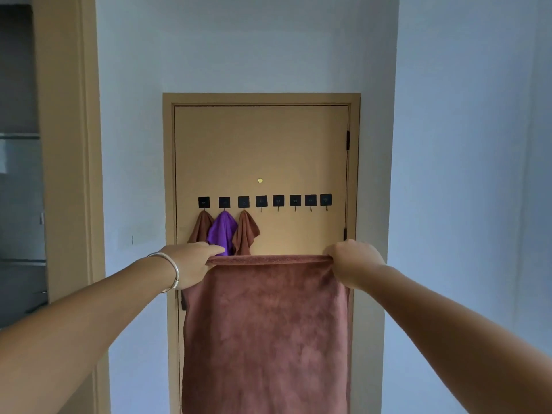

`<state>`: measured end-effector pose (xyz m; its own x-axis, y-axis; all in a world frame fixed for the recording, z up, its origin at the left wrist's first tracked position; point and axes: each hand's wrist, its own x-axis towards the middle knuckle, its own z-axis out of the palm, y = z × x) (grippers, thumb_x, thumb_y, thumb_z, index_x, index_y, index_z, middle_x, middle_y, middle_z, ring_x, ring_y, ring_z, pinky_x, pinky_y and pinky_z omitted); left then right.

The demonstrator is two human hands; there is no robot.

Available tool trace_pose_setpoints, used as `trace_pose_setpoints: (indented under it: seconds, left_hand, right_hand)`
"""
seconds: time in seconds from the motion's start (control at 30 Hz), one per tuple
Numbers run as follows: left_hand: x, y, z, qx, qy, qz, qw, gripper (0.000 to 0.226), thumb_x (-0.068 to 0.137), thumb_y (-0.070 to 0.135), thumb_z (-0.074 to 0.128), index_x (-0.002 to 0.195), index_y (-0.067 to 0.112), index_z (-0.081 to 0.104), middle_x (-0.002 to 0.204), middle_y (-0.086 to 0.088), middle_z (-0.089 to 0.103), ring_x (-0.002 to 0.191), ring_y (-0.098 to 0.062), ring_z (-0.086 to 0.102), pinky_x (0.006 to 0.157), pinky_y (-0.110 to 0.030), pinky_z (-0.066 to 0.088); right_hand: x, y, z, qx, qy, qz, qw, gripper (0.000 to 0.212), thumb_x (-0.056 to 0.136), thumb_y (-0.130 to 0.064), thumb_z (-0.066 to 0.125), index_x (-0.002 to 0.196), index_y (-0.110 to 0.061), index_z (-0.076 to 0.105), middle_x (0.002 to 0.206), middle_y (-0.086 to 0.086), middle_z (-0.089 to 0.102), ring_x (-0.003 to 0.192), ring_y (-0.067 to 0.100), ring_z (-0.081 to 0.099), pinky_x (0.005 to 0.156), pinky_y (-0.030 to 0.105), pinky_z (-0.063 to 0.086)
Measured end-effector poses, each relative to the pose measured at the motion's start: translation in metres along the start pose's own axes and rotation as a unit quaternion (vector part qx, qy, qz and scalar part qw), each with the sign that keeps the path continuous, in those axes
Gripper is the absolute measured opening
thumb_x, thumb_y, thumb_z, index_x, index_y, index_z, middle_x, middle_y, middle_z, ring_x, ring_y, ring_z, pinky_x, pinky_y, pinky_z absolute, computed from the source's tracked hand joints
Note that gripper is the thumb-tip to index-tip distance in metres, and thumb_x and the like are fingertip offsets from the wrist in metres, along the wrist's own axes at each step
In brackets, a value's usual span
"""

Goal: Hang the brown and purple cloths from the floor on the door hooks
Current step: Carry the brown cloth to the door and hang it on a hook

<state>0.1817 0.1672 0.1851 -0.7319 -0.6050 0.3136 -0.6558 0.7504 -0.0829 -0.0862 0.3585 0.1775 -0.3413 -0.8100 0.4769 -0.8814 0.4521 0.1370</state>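
I hold a large brown cloth [265, 333] spread flat in front of the tan door [260, 144]. My left hand [191, 264] grips its upper left corner, my right hand [352, 261] grips its upper right corner. A row of several black hooks [261, 201] runs across the door. On the three leftmost hooks hang a brown cloth [200, 227], a purple cloth [222, 231] and another brown cloth [246, 231]. The hooks to the right of them are bare. The held cloth's top edge lies below the hooks and covers the door's lower half.
White walls [448, 144] flank the door on both sides. A tan door frame [68, 144] stands at the left, with a dim room [18, 204] beyond it. The floor is hidden behind the cloth and my arms.
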Motion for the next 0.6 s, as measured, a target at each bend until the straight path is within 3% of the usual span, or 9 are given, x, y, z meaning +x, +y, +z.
trace_pose_setpoints:
  seconds: [0.23, 0.4, 0.6]
  left_hand:
    - [0.096, 0.008, 0.020, 0.010, 0.007, -0.009, 1.000, 0.043, 0.102, 0.038, 0.034, 0.145, 0.042, 0.034, 0.145, 0.013, 0.042, 0.127, -0.015, 0.047, 0.094, -0.028, 0.040]
    - [0.145, 0.005, 0.044, 0.003, -0.009, -0.005, 1.000, 0.044, 0.103, 0.037, 0.034, 0.147, 0.037, 0.033, 0.147, 0.009, 0.041, 0.129, -0.015, 0.045, 0.095, -0.024, 0.036]
    - [0.208, -0.021, 0.078, -0.003, -0.011, -0.006, 1.000, 0.046, 0.102, 0.038, 0.034, 0.148, 0.036, 0.031, 0.148, 0.010, 0.040, 0.130, -0.015, 0.045, 0.099, -0.026, 0.038]
  right_hand:
    - [0.087, 0.047, 0.043, 0.013, 0.010, -0.002, 1.000, 0.022, 0.094, -0.011, 0.046, 0.088, -0.024, 0.063, 0.078, -0.003, 0.063, 0.072, 0.018, 0.062, 0.073, 0.035, 0.057]
    - [0.132, 0.062, 0.079, 0.010, -0.003, -0.009, 1.000, 0.024, 0.091, -0.009, 0.045, 0.080, -0.023, 0.060, 0.072, -0.005, 0.060, 0.066, 0.015, 0.059, 0.062, 0.029, 0.052]
    - [0.192, 0.063, 0.119, 0.010, -0.012, -0.017, 1.000, 0.021, 0.093, -0.013, 0.046, 0.083, -0.025, 0.061, 0.073, -0.006, 0.059, 0.066, 0.013, 0.058, 0.065, 0.028, 0.053]
